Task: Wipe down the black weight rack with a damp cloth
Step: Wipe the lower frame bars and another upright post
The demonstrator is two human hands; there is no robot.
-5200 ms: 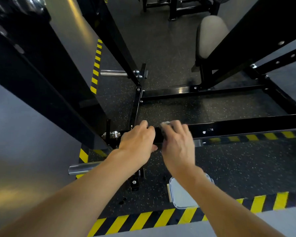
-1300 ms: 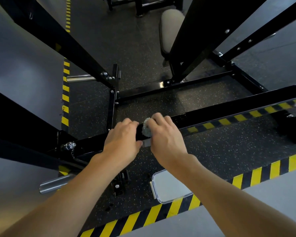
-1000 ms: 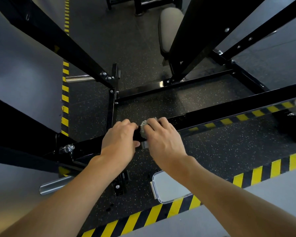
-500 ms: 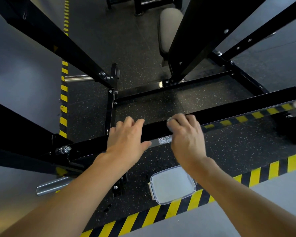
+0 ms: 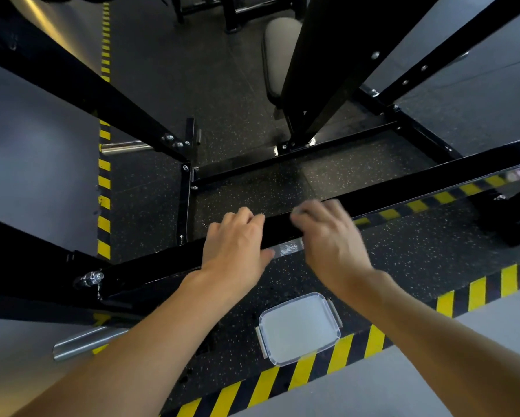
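While the black weight rack [image 5: 403, 188] stands on the dark speckled floor [image 5: 418, 254], its low front bar runs across the middle of the view, from the lower left up to the right edge. Both hands are on this bar, side by side with a small gap between them. The left hand [image 5: 237, 246] lies flat on top of the bar. Its fingers are close together and reach across to the far edge, and its thumb sticks out along the near side. The right hand [image 5: 332, 236] is blurry. Its fingers are bent over the top of the bar, and a small pale lump at the fingertips looks like the cloth [image 5: 297, 210], bunched up and pressed on the bar's far edge. Most of the cloth is hidden under the hand. A shiny silver sticker [image 5: 287, 246] sits on the near side of the bar, in the gap between the two hands. On the floor just in front of the bar, under the right arm, is a clear plastic tub [image 5: 299, 328]. It touches the yellow and black striped line [image 5: 283, 380] at the floor's near edge. A silver peg [image 5: 84, 341] sticks out from the rack's near left corner. Past the rack's far bar stands a grey padded seat [image 5: 278, 52].
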